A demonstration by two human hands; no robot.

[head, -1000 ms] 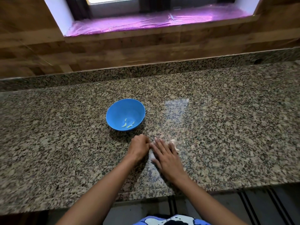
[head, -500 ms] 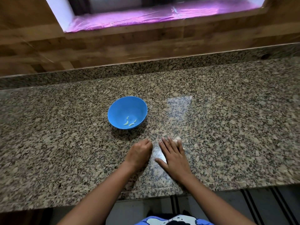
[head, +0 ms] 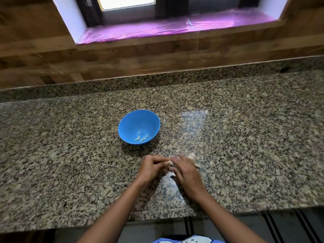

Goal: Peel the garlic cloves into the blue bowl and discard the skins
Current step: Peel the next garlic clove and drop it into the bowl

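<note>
Left hand: fingers curled inward, their tips pinching a small pale garlic clove just above the table.
Right hand: close against the left, fingertips meeting at the same clove. It is blurred, so whether it actually grips the clove cannot be told.
Pale garlic clove: held between the two hands, near the front of the table and nearer the person than the bowl.
Round blue plastic bowl: upright on the table, behind the hands and slightly to their left, apart from them.
Peeled cloves: a few small pale yellow-green pieces lying at the bottom of the bowl.
Whitish garlic remainder: lying on the table just behind the right hand, partly hidden by it. Loose skin and whole cloves cannot be told apart there.
Speckled granite table: carries the bowl and the garlic.
Wall: wood panelling behind the table, with a window sill covered in purple film.
</note>
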